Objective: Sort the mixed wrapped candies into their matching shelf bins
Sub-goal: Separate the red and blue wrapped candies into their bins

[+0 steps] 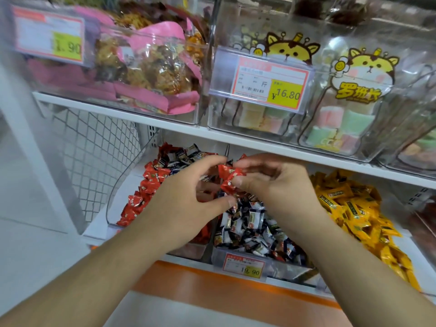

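1. The person is reaching both bare hands over the lower shelf's clear bins, just under the white upper shelf board [271,147].
2. The right hand [273,182] is pinching red wrapped candies [230,178] between thumb and curled fingers, holding them above the middle bin.
3. The left hand [188,199] is hovering just left of those candies, its fingers spread and bent; its fingertips are nearly touching the red wrappers, but I cannot tell whether they are gripping anything.
4. Below the hands, the middle bin [266,267] is holding navy-and-white candies [250,227], with a few red ones mixed in, and is carrying a price tag [244,266] reading 19.90.
5. The left bin [115,197] is holding red candies [141,194], with some dark ones lying at its far end.
6. The right bin is showing yellow candies [354,208].
7. On the upper shelf, cat-printed bags [354,90] are sitting behind a 16.80 tag [262,83], and pink-wrapped snacks [151,74] are lying to the left.
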Demonstrator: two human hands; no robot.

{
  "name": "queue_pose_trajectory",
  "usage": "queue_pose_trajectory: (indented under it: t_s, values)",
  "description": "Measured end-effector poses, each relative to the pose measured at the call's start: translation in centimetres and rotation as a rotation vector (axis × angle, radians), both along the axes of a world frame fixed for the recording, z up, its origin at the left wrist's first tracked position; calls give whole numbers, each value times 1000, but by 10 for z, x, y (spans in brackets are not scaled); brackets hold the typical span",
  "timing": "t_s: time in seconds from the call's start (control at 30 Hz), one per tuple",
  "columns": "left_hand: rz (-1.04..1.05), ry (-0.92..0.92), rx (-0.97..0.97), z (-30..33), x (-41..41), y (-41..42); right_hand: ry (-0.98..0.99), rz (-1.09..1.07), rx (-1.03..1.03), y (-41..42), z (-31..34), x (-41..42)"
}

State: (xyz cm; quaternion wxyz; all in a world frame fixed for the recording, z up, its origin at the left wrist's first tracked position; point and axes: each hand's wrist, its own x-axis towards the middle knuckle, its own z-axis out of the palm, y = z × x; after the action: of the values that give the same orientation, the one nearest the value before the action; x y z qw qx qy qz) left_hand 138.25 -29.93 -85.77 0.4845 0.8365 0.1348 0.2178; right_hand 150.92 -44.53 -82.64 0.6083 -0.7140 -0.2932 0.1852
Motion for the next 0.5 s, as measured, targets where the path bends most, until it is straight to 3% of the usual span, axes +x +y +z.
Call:
queue_pose_trajectory:
  t_s: [0.23,0.37,0.5]
  values:
    - [180,15,-191,6,-11,20,-107,55,-9,30,-12,-21]
    - [276,120,74,-3,-17,42,-333,20,-174,27,-17,-8]
    - [262,346,418,-13,-18,48,-366,-57,-272,4,-22,16]
